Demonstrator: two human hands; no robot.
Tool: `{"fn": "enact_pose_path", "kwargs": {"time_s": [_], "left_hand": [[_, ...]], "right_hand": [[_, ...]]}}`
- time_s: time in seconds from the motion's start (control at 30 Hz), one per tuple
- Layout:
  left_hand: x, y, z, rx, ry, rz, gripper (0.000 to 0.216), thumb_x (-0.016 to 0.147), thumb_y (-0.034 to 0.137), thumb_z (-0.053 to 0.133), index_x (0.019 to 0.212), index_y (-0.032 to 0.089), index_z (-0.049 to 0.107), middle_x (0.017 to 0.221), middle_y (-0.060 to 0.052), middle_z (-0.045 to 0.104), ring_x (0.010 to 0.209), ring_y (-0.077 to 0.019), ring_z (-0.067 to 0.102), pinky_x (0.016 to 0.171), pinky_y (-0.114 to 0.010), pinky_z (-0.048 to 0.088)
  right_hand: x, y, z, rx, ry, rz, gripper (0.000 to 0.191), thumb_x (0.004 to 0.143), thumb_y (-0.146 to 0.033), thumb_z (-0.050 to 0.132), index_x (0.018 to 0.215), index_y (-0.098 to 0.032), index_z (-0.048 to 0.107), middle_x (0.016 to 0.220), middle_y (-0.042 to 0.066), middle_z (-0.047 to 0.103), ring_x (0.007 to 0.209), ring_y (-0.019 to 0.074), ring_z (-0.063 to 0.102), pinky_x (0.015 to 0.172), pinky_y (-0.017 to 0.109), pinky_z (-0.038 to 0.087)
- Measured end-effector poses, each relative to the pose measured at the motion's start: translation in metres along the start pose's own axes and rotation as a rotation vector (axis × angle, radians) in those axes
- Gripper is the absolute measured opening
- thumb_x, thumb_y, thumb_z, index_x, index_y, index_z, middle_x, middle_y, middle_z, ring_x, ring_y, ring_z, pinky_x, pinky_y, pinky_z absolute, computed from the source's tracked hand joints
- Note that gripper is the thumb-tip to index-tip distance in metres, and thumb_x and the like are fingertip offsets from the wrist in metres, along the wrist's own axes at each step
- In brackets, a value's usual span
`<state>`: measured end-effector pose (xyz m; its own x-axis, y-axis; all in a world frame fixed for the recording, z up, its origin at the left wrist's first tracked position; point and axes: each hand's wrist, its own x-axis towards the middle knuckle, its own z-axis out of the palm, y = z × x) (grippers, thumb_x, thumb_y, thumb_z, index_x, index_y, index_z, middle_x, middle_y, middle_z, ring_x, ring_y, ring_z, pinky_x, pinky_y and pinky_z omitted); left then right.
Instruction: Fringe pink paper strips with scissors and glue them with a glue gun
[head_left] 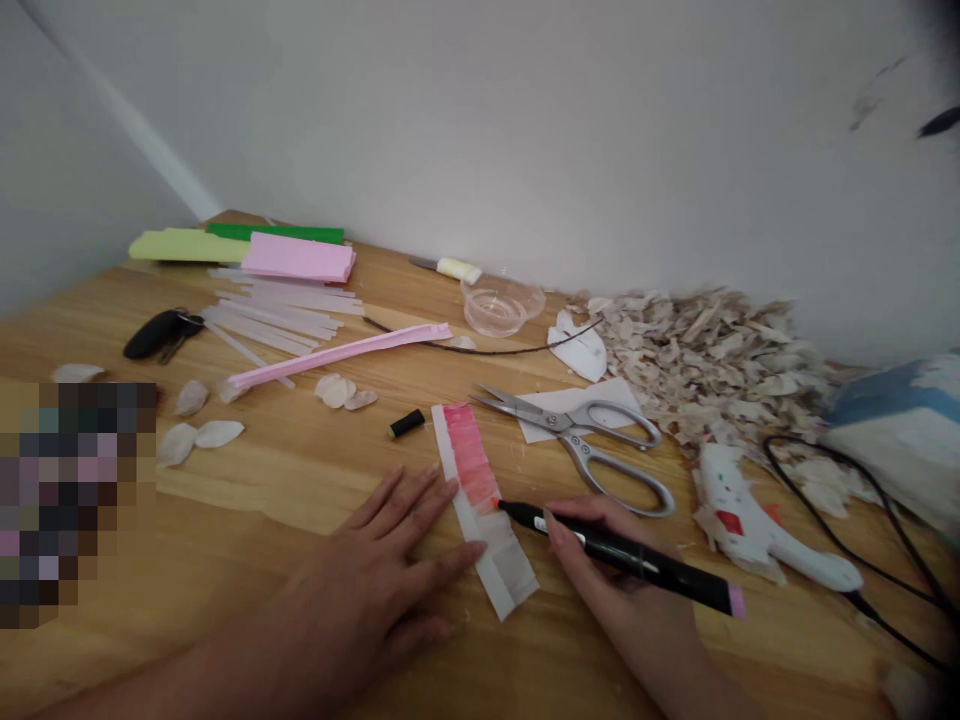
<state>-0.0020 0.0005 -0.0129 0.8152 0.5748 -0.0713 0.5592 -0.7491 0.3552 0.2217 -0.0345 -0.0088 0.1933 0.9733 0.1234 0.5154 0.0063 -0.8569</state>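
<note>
My right hand (611,570) grips a black marker pen (637,560) with a pink end. Its red tip touches a narrow strip of white paper (510,570), whose far part is coloured pinkish red. Beside the strip's left edge my left hand (397,550) lies flat with fingers spread, the fingertips pressing on its border. A small black marker cap (406,424) rests just beyond my left fingers. Silver scissors (581,440) lie with blades parted to the right of the strip, over a piece of white paper (626,393).
Along the right stand a heap of dried petals (697,350) and a white glue gun (757,520) with a black cord. Further back are a clear plastic dish (499,305), a pink folded strip (345,355), glue sticks (285,315), keys (161,335) and folded pink paper (298,256).
</note>
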Motion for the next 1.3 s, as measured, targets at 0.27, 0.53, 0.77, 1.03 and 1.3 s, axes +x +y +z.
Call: {"fn": "enact_pose_path", "kwargs": {"time_s": [0.27, 0.53, 0.77, 1.03, 1.3], "left_hand": [[-0.0004, 0.0018, -0.0013, 0.032, -0.021, -0.004, 0.049, 0.086, 0.046, 0.044, 0.133, 0.037, 0.034, 0.147, -0.012, 0.024, 0.133, -0.0331, 0.016, 0.103, -0.058, 0.024], [0.001, 0.0013, -0.0006, 0.03, -0.019, 0.007, 0.051, 0.086, 0.045, 0.044, 0.134, 0.037, 0.032, 0.147, -0.012, 0.024, 0.133, -0.0335, 0.017, 0.103, -0.058, 0.024], [-0.0003, 0.0001, 0.0002, 0.041, -0.013, -0.003, 0.05, 0.086, 0.046, 0.044, 0.134, 0.037, 0.033, 0.147, -0.011, 0.025, 0.133, -0.0332, 0.017, 0.103, -0.057, 0.024], [0.0026, 0.0012, -0.0008, 0.083, -0.026, 0.02, 0.051, 0.086, 0.044, 0.044, 0.135, 0.037, 0.03, 0.146, -0.015, 0.026, 0.132, -0.0348, 0.017, 0.101, -0.059, 0.027], [0.0, -0.0008, 0.0018, 0.071, 0.008, 0.027, 0.051, 0.086, 0.045, 0.045, 0.135, 0.038, 0.03, 0.147, -0.012, 0.027, 0.133, -0.0336, 0.018, 0.102, -0.057, 0.027]], "right_hand": [[0.0008, 0.0013, -0.0041, -0.014, 0.099, 0.012, 0.009, 0.074, -0.032, 0.061, 0.074, -0.024, 0.062, 0.065, -0.001, 0.062, 0.057, 0.0151, 0.056, 0.05, 0.024, 0.044], [-0.001, -0.0009, 0.002, -0.047, -0.092, -0.084, 0.01, 0.077, -0.031, 0.059, 0.081, -0.023, 0.064, 0.072, 0.0, 0.065, 0.063, 0.0166, 0.06, 0.056, 0.028, 0.046], [0.0016, 0.0003, -0.004, -0.031, 0.062, 0.04, 0.009, 0.076, -0.033, 0.059, 0.075, -0.025, 0.061, 0.065, -0.003, 0.062, 0.054, 0.0139, 0.054, 0.045, 0.022, 0.041], [-0.0011, 0.0021, 0.0018, -0.055, -0.115, -0.189, 0.008, 0.078, -0.025, 0.058, 0.086, -0.026, 0.062, 0.075, -0.002, 0.065, 0.065, 0.0159, 0.061, 0.058, 0.028, 0.047], [-0.0001, 0.0064, -0.0004, -0.101, -0.177, -0.231, 0.011, 0.08, -0.025, 0.058, 0.09, -0.029, 0.061, 0.076, -0.004, 0.065, 0.066, 0.015, 0.061, 0.059, 0.027, 0.049]]}}
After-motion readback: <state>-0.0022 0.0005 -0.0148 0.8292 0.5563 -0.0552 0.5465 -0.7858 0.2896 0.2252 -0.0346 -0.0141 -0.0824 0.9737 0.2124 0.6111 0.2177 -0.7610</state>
